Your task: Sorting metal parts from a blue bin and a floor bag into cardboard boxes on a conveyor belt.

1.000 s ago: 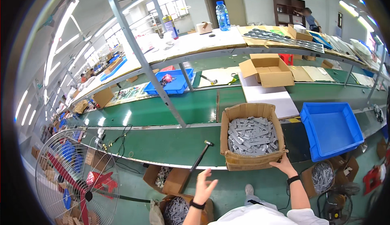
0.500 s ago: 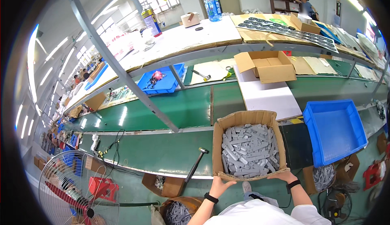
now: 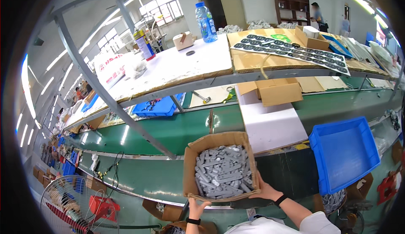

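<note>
An open cardboard box (image 3: 191, 162) full of grey flat plastic pieces (image 3: 222, 171) rests at the near edge of the green bench, or just over it; I cannot tell which. My left hand (image 3: 196, 208) grips its near left bottom corner, thumb along the lower edge. At the near right corner, my right hand (image 3: 265, 190) holds the side, fingers partly hidden behind the cardboard. A dark band circles each wrist.
Right of the box, an empty blue tray (image 3: 346, 153) stands at the bench edge. Beyond lie a white board (image 3: 274, 126) and an open carton (image 3: 280, 92). A grey metal post (image 3: 90, 71) rises at left. A caged fan (image 3: 69, 204) stands lower left.
The box has moved left along the bench, with both hands still on it. It covers the spot where a hammer lay. My view has shifted too.
</note>
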{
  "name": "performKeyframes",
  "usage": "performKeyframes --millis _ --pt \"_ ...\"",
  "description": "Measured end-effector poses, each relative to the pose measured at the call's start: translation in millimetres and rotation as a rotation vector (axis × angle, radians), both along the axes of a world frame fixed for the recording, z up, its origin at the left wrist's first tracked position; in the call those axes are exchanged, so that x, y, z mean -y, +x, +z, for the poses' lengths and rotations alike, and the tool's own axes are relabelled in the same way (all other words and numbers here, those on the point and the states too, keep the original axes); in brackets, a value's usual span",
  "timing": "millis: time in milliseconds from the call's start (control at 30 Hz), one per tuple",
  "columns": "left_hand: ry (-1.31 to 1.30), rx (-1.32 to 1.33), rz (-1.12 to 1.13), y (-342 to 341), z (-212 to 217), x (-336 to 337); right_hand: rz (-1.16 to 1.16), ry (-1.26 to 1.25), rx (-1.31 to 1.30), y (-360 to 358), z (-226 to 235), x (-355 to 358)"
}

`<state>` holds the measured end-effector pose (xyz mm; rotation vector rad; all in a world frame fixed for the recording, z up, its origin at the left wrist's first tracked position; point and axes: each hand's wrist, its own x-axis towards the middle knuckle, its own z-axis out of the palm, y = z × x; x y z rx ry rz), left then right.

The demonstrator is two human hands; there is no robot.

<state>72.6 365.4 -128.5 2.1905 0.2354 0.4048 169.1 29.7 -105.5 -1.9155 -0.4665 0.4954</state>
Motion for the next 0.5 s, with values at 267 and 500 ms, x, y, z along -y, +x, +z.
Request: performKeyframes --millis 267,500 --pt "0.372 -0.184 -0.204 -3.6 63.5 -13.8 0.224 -0.264 0.097 5.4 9.2 51.7" --pt "0.298 0.378 -0.150 -29.5 347.2 25.3 -0.482 -0.108 0.925 -12.9 228.5 151.8"
